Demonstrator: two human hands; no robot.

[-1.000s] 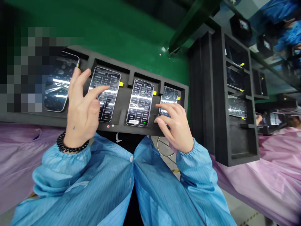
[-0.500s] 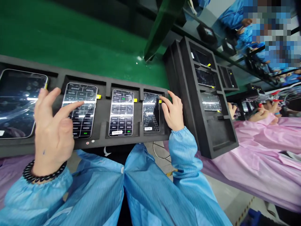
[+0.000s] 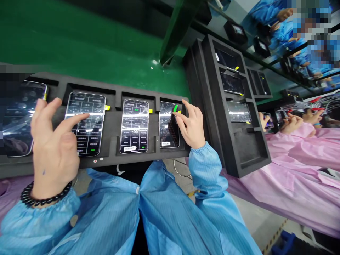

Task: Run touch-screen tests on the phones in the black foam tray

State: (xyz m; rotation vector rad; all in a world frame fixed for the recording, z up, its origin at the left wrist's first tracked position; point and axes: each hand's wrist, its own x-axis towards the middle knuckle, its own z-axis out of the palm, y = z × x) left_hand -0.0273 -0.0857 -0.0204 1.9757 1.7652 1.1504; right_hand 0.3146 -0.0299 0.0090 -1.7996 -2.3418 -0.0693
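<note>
Several smartphones lie face up in the pockets of a black foam tray (image 3: 108, 156). My left hand (image 3: 54, 141) is open, with its index finger stretched over the lit button grid of one smartphone (image 3: 89, 132); whether the fingertip touches the glass I cannot tell. My right hand (image 3: 193, 125) is open, its index fingertip at the upper right of the rightmost smartphone (image 3: 167, 131), where a short green mark shows on a grid pattern. Between the hands lies a smartphone (image 3: 134, 127) with another button grid. At the left edge, a dark-screened smartphone (image 3: 20, 120) is partly behind my left hand.
Stacked black foam trays (image 3: 233, 141) stand at the right, the top one holding smartphones (image 3: 239, 111). A green post (image 3: 175, 35) rises from the green table (image 3: 79, 46). Co-workers in pink sleeves (image 3: 297, 152) work at the far right.
My right index fingertip has moved left onto the rightmost smartphone's screen, and a green mark has appeared there. The view has shifted slightly; my left hand keeps its pose over its smartphone.
</note>
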